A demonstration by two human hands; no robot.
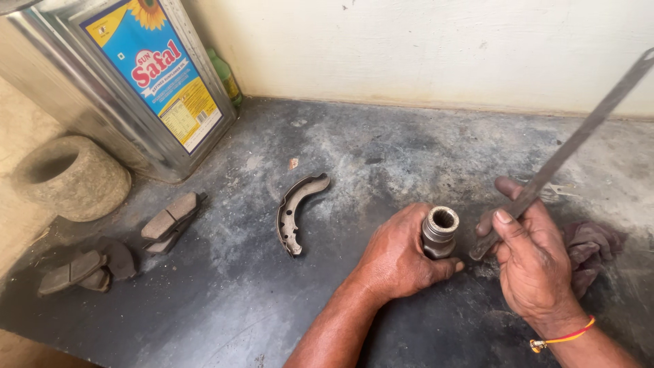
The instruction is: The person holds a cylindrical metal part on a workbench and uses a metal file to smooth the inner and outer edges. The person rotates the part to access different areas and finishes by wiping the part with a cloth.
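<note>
L hand point(395, 262) grips steel sleeve point(439, 232) | R hand point(531, 262): flat file point(565, 146)

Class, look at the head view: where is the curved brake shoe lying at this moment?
The curved brake shoe lies flat on the dark floor near the centre, just left of the left hand.

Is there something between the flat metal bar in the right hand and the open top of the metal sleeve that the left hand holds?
Nothing visible. The flat metal bar in the right hand slants beside the metal sleeve, which the left hand holds upright, top uncovered.
</note>
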